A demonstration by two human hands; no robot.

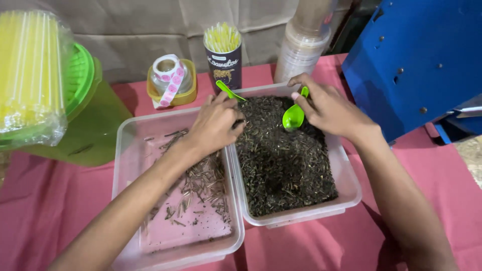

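Two clear plastic trays sit side by side on a pink cloth. The right tray [351, 185] is filled with dark dried leaf bits [281, 160]. The left tray [125, 150] holds a thin scatter of brown stems [201, 185]. My left hand [213, 123] reaches across into the right tray's near-left corner, closed around a green spoon whose handle [228, 91] sticks out behind it. My right hand [329, 108] holds a second green spoon [293, 116] by its handle, bowl down over the dark bits.
A dark cup of yellow straws [223, 55] and a yellow tub with a sticker roll [169, 78] stand behind the trays. A stack of clear cups [304, 45] is at the back. A bag of yellow straws [30, 75] and a green container [85, 115] are left; a blue machine [416, 60] is right.
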